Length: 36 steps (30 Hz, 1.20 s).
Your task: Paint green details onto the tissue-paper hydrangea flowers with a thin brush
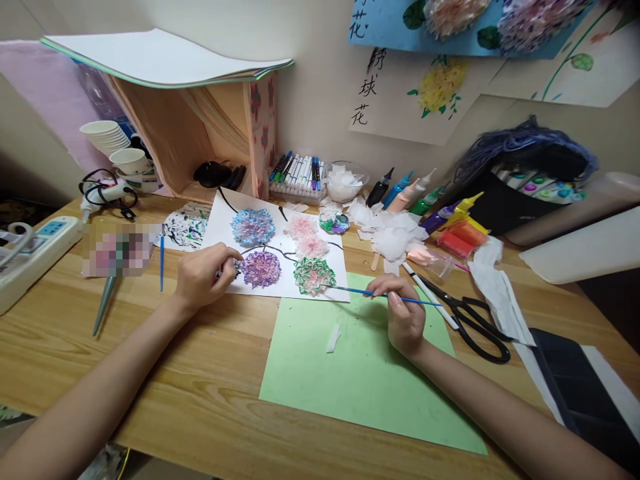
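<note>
A thin blue paintbrush (350, 290) is pinched in my right hand (405, 313). Its tip touches the pink flower with green edges (314, 275), made of crinkled tissue. My left hand (205, 277) rests closed on the left edge of the white paper (235, 203), beside a purple flower (261, 268). Some black-and-white crumpled material shows around its curled fingers; whether they grip it is hidden. Blue (253, 227) and pale pink (306, 237) flowers sit higher on the same sheet, joined by black painted stems. A small palette with green and purple paint (334, 223) lies at its upper right.
Green paper (350, 380) with a white scrap (333, 339) lies in front. Black scissors (470, 320) and a white pen (430, 297) are right of my hand. Paint bottles (397, 193), tissue pieces (395, 233) and markers (299, 173) line the back. Another brush (161, 260) lies left.
</note>
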Tool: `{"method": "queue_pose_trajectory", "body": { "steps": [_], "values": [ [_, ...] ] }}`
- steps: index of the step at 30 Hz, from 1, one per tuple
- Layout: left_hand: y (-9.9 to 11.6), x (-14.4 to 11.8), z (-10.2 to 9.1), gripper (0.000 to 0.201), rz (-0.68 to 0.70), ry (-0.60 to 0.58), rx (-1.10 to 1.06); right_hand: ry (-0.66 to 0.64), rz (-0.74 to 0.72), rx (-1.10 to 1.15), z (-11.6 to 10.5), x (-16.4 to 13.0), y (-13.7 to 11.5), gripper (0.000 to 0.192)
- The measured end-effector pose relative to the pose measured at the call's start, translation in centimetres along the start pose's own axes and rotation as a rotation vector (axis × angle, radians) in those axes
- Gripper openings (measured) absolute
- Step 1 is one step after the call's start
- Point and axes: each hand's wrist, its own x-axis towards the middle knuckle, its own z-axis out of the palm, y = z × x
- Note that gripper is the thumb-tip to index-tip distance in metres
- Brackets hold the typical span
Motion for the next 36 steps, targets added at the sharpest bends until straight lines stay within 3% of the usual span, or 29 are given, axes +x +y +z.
{"method": "queue_pose_trajectory", "body": {
  "steps": [12,22,26,36],
  "values": [
    [-0.13,-0.05,0.02,0.022,-0.015,-0.006,-0.003,0.008,-0.054,-0.088,0.04,0.07,-0.22,0.02],
    [-0.11,-0.03,-0.02,0.022,-0.013,-0.001,-0.013,-0.082,-0.056,-0.163,-0.07,-0.04,-0.19,0.019],
    [-0.1,-0.07,-0.04,0.022,-0.02,-0.009,-0.009,-0.038,-0.092,-0.15,-0.13,0.0,-0.27,0.02],
    [-0.11,-0.08,0.01,0.023,-0.035,-0.016,-0.005,-0.091,-0.062,-0.227,-0.24,-0.02,-0.22,0.019]
  ]
}}
